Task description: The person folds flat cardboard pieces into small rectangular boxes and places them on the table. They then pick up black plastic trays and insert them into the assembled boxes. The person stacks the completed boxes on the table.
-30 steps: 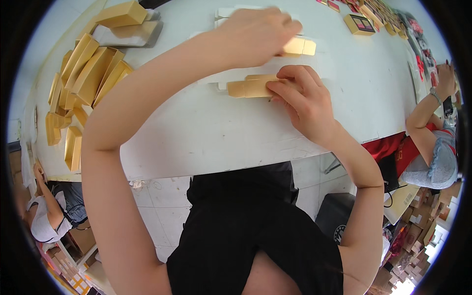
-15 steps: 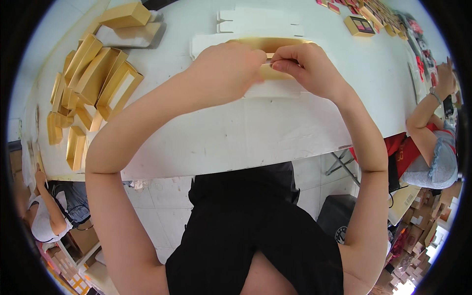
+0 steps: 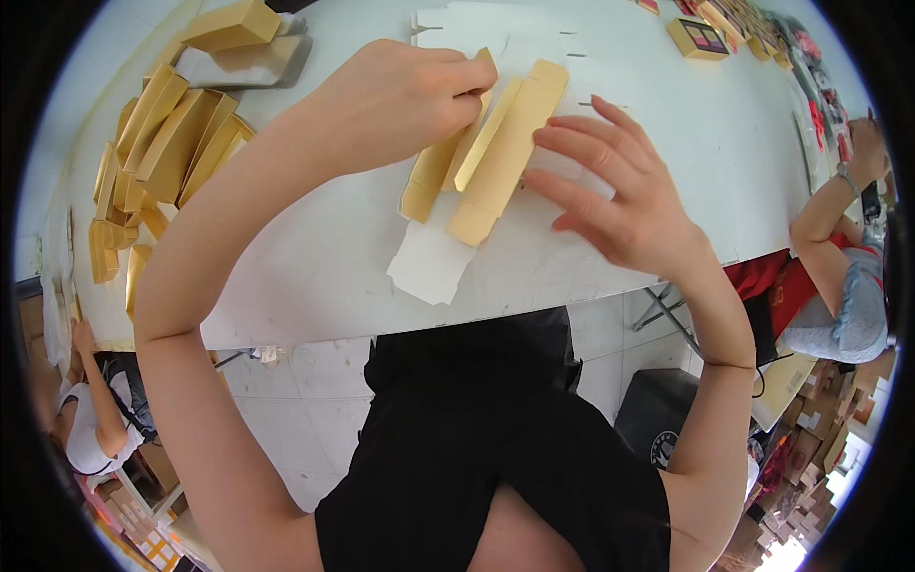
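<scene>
A partly folded gold cardboard box (image 3: 515, 153) stands slanted in front of me, its long panels raised and a white flap (image 3: 434, 262) lying toward me. My left hand (image 3: 410, 100) is closed on the far left end of this box, thumb and fingers pinching a gold edge. To the right, my right hand (image 3: 610, 181) is open with fingers spread; its fingertips are at or very near the box's right panel, and contact is hard to tell. Beneath and beyond the box lies a flat white cardboard blank (image 3: 486, 29) with slotted edges.
Several folded gold boxes (image 3: 172, 143) are heaped on the left of the white table (image 3: 334, 257). A gold box with dark contents (image 3: 698, 40) sits far right, near more small boxes. Co-workers' arms show at the right (image 3: 829, 210) and left (image 3: 95, 391) edges.
The gold box has turned from lying crosswise to a slant, with its near end toward me. My right hand has let go and spread its fingers; my left has moved slightly left and away.
</scene>
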`<state>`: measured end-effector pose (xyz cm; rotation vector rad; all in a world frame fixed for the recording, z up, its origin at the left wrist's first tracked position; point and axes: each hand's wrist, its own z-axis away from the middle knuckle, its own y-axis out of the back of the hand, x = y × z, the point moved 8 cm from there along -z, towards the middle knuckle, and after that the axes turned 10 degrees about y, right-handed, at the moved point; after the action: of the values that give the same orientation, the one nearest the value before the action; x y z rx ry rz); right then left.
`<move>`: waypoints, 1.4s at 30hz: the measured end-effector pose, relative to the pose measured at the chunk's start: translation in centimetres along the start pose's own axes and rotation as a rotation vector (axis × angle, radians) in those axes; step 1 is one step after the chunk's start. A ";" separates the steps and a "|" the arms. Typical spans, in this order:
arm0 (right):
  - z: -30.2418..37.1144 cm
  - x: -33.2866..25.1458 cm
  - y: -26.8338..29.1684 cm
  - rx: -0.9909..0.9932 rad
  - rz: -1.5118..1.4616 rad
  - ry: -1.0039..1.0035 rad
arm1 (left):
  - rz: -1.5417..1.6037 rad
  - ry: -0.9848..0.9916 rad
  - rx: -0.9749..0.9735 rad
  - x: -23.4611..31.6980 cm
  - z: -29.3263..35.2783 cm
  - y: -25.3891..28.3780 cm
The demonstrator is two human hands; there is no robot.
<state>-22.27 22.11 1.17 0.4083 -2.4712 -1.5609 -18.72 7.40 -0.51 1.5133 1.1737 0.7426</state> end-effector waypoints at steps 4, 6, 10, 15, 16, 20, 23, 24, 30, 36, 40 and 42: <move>0.3 -1.3 -2.1 0.122 -0.032 0.037 | 0.070 0.078 -0.128 1.1 0.6 1.8; 0.4 -0.9 -2.3 0.137 -0.081 0.029 | 0.093 0.085 -0.178 1.5 1.2 2.5; 0.5 -0.5 -3.1 0.139 -0.172 0.021 | 0.208 -0.068 -0.038 2.1 2.4 4.2; -0.3 0.6 -2.8 0.114 -0.363 -0.071 | 0.441 -0.026 0.035 2.2 3.2 2.7; -0.2 1.0 -2.7 0.107 -0.408 -0.100 | 0.459 -0.059 0.069 2.7 3.2 2.9; 0.1 0.2 -2.5 0.096 -0.368 0.035 | 0.434 -0.161 0.239 4.1 4.0 3.1; 0.8 -0.2 -2.3 0.109 -0.338 0.077 | 0.432 -0.171 0.318 4.2 4.4 2.8; 1.0 -0.1 -2.3 0.115 -0.339 0.069 | 0.446 -0.167 0.332 4.3 4.3 2.7; 0.8 4.3 -1.9 0.230 -0.347 -0.178 | 0.453 0.082 0.479 2.4 0.7 1.1; 0.8 3.6 -1.9 0.276 -0.148 -0.062 | 0.212 0.013 0.532 4.1 0.8 0.5; 1.1 2.5 -1.6 0.323 -0.007 -0.023 | 0.299 0.004 0.388 3.7 0.3 1.3; 1.4 2.5 -1.6 0.326 0.012 -0.039 | 0.372 0.012 0.246 3.8 0.2 1.5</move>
<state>-24.81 21.84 -0.84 0.4120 -2.7589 -1.1696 -16.81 10.89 0.39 1.9681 1.0311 0.8767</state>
